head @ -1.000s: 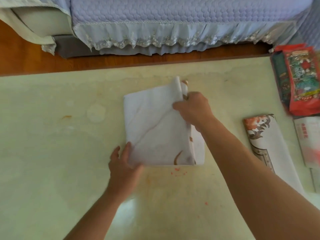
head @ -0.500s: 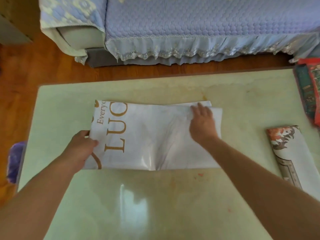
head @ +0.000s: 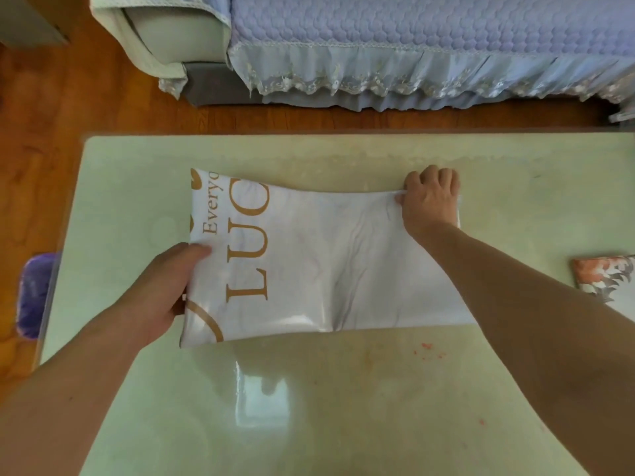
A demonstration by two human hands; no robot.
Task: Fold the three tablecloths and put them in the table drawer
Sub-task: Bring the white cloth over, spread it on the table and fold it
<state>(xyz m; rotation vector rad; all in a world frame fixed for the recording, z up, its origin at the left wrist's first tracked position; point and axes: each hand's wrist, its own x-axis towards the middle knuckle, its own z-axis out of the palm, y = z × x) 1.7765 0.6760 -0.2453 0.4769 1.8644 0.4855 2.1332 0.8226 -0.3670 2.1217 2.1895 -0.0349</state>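
1. A white tablecloth (head: pixel 319 262) with gold lettering lies stretched lengthwise across the middle of the pale green bench (head: pixel 309 407), folded into a long band.
2. The left hand (head: pixel 161 290) grips the band's left edge, thumb on top by the letters, the fingers curled under the cloth.
3. The right hand (head: pixel 429 201) holds the far right corner, its fingers (head: pixel 443 175) curled over the far edge and pinching the cloth against the bench.
4. The cloth sags and wrinkles between the two hands.
5. A second folded tablecloth (head: pixel 608 278) with an orange floral print lies at the bench's right edge, well apart.
6. Beyond the bench stands a sofa (head: pixel 412 39) with a quilted lilac cover and lace trim.
7. A purple object (head: pixel 32 297) sits on the wooden floor (head: pixel 41 139), left of the bench.
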